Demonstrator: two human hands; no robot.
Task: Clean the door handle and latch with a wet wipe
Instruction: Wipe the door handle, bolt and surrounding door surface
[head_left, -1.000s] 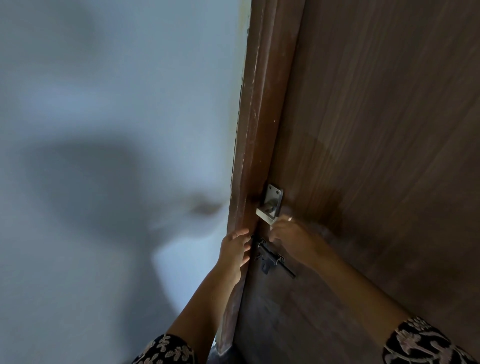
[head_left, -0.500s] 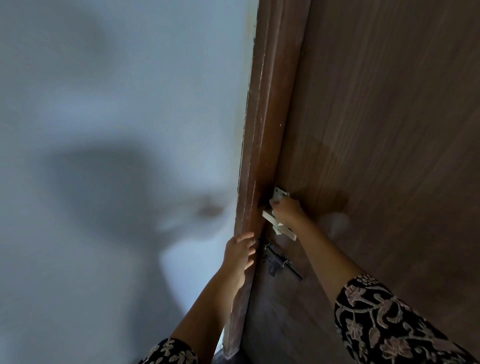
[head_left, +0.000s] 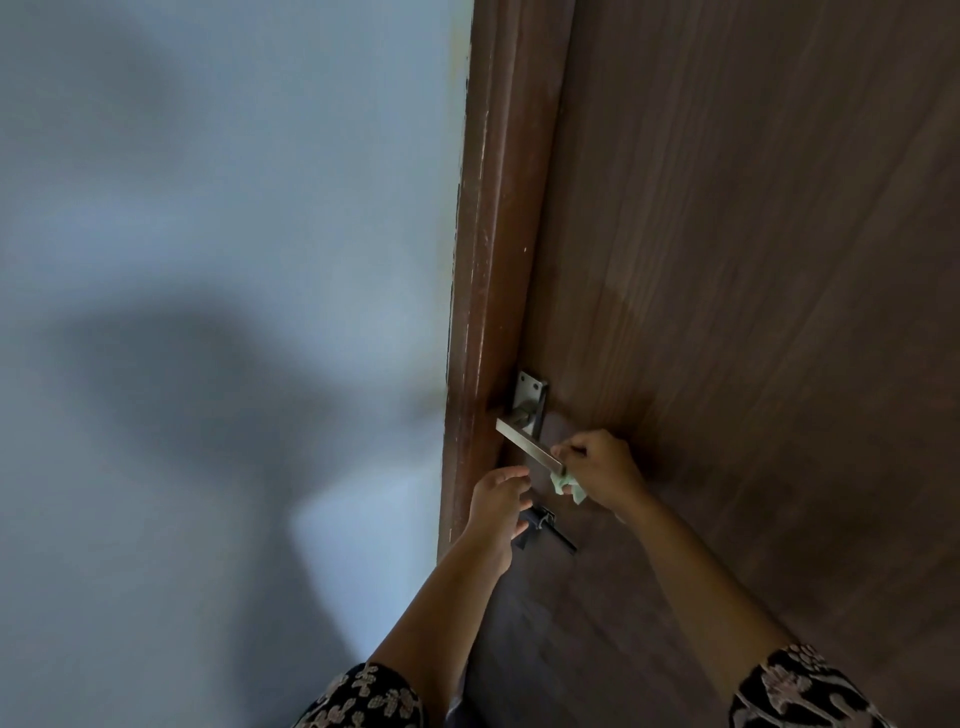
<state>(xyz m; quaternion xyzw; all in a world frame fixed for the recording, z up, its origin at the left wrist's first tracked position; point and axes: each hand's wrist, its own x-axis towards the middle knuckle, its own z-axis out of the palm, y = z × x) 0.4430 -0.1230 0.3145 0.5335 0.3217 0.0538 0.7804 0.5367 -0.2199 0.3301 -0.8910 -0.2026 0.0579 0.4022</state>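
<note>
A silver lever door handle (head_left: 524, 440) on a metal backplate (head_left: 531, 397) is fixed to the brown wooden door (head_left: 753, 260). My right hand (head_left: 602, 470) pinches the handle's free end with a pale green wet wipe (head_left: 563, 483) bunched in its fingers. Below the handle sits a dark sliding latch (head_left: 545, 527). My left hand (head_left: 498, 512) rests against the door's edge just left of the latch, fingers spread, partly covering the latch's left end.
The door's brown edge (head_left: 488, 260) runs up the middle of the view. A pale blue-grey wall (head_left: 208, 260) with soft shadows fills the left side. Patterned sleeves show at the bottom.
My right hand slid from the backplate down along the lever to its free end, uncovering the backplate and most of the lever. The left hand stayed at the door edge.
</note>
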